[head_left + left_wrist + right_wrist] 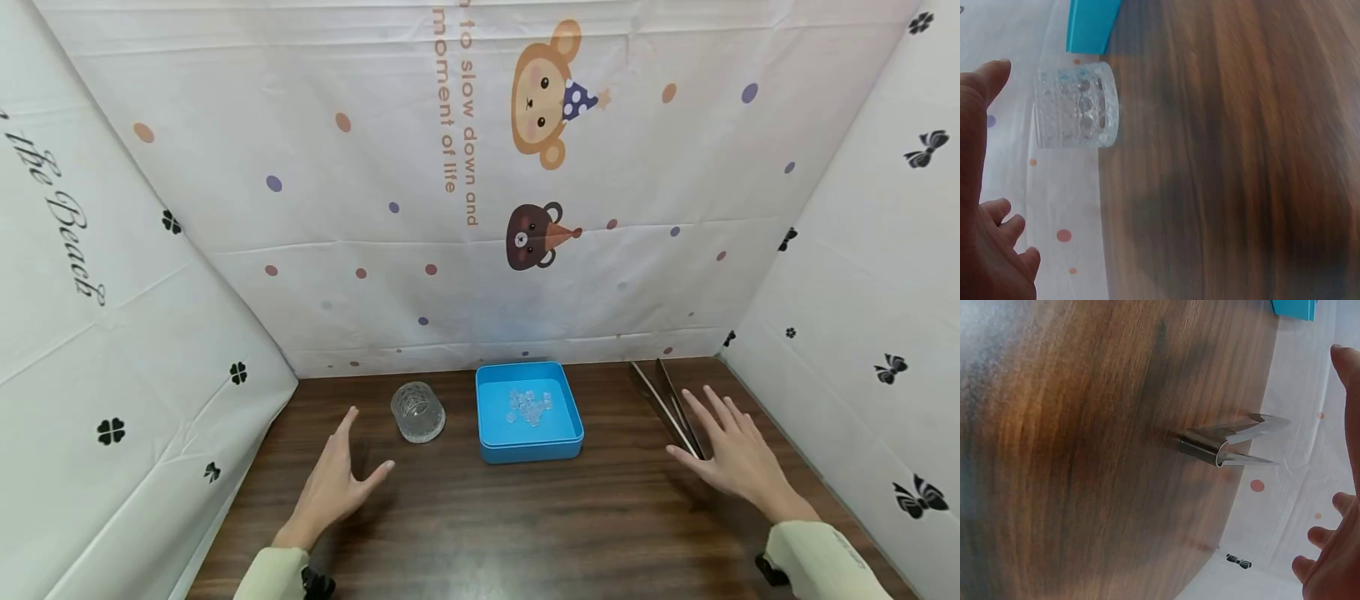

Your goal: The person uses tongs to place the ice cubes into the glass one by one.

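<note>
A clear patterned glass [417, 413] stands on the dark wooden table, left of a blue square tray [531, 452] that contains several small clear cubes [529, 407]. My left hand [335, 479] hovers left of the glass, fingers spread, holding nothing; the left wrist view shows the glass [1077, 106] beyond the thumb. At the right lie metal tongs [670, 408], their bend toward me and their arms apart. Just beside them my right hand [735, 454] is spread with nothing in it. In the right wrist view the tongs [1229, 442] appear apart from the fingers.
White printed cloth walls stand at the back [360, 192], the left [150, 358] and the right [847, 333] of the table. The wooden tabletop [480, 525] extends in front of the tray between my hands.
</note>
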